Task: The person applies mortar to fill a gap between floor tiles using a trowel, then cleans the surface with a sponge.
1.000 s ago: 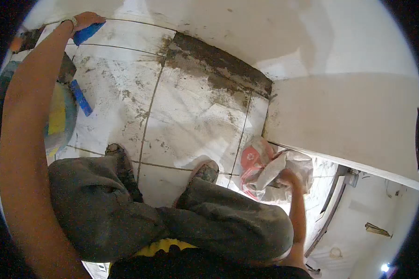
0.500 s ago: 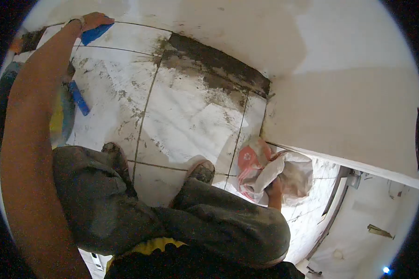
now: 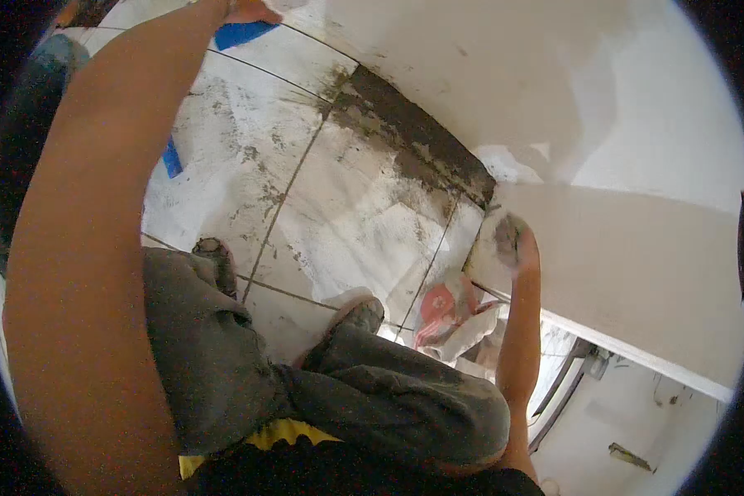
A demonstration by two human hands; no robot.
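Observation:
At the top left, my left hand (image 3: 252,10) is closed on a blue flat piece (image 3: 246,35), held down by the floor tiles near the wall's foot. My right hand (image 3: 517,237) is raised by the wall, above an open red-and-white plastic bag (image 3: 440,304). Pale grey dust coats that hand, and its fingers are smeared by motion, so I cannot tell what they hold. A whitish patch (image 3: 512,163) shows on the wall just beyond it. The right forearm partly hides the bag.
White floor tiles (image 3: 264,198) carry grey smears, with a dark rough strip (image 3: 422,132) along the wall. A blue strip (image 3: 172,159) lies beside my left forearm. My shoes (image 3: 360,314) stand on the tiles. A rounded dark container (image 3: 37,132) is at the left.
My right hand has come out of the bag and risen toward the wall. A whitish patch now shows there. The view has shifted; the left hand still holds the blue piece.

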